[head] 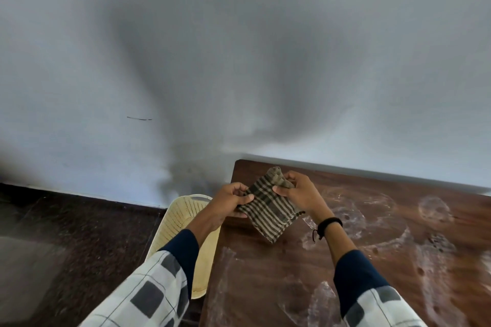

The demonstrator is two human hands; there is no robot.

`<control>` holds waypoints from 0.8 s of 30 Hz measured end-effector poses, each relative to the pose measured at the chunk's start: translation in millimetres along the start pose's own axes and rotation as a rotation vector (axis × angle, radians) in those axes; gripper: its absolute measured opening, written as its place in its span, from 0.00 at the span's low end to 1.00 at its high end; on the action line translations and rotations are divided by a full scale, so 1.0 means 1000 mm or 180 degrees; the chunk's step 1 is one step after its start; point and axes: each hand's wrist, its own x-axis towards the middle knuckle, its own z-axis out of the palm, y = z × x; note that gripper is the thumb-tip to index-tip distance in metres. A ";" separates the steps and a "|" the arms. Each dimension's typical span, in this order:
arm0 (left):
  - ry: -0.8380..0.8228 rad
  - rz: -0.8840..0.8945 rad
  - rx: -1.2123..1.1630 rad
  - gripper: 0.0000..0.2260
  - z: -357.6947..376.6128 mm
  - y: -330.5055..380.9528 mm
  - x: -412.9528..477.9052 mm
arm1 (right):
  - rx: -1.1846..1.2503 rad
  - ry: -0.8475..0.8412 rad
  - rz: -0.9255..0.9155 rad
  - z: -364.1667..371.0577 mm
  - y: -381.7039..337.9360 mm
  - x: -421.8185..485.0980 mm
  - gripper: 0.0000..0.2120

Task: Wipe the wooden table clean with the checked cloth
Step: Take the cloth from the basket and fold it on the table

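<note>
Sleeves: at the bottom of the frame, a left sleeve (148, 287) and a right sleeve (377, 300), both white with grey checks and with dark blue cuffs further up the forearms.
Wooden table (265, 287): fills the lower right of the frame, dark brown, its left edge running up the middle of the picture and its far edge against the wall.
White smears (372, 220): pale, powdery streaks and rings spread across the tabletop, thickest to the right of the hands and towards the lower right.
Basket (180, 220): cream, perforated plastic, just beside the table's left edge in the lower middle, partly hidden by the left forearm.
Wristband (329, 223): black, round the right wrist, with a short cord hanging from it.
Left hand (231, 200): fingers and thumb curled, pinching the cloth's left edge.
Right hand (300, 192): thumb and curled fingers gripping the cloth's upper right part, where the fabric is bunched.
Checked cloth (268, 210): brown and cream, folded and stretched between both hands, held over the table near its far left corner; I cannot tell whether its lower corner touches the wood.
Floor (66, 220): dark and speckled, at the left of the frame.
Wall (239, 48): pale grey, covering the upper frame, crossed by broad soft shadows.
Mark (139, 118): a thin dark line on the wall, left of centre.
</note>
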 end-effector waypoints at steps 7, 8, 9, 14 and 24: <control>0.0068 -0.0184 0.0286 0.07 -0.005 -0.013 0.007 | -0.0153 -0.0244 -0.0201 0.004 0.009 0.007 0.08; 0.0139 -0.0221 0.0268 0.07 -0.005 -0.011 0.009 | -0.0504 -0.0086 -0.0423 0.005 0.006 0.006 0.08; 0.0194 -0.0263 0.0198 0.06 -0.005 -0.010 0.011 | -0.0844 0.0110 -0.0663 0.008 0.004 0.005 0.08; 0.0493 -0.0503 -0.0143 0.06 0.004 -0.010 0.026 | -0.1973 0.0708 -0.1503 0.027 0.017 0.016 0.15; 0.1386 -0.0276 0.2058 0.14 -0.005 -0.010 0.064 | -0.2648 0.0095 -0.1761 0.068 0.048 0.026 0.16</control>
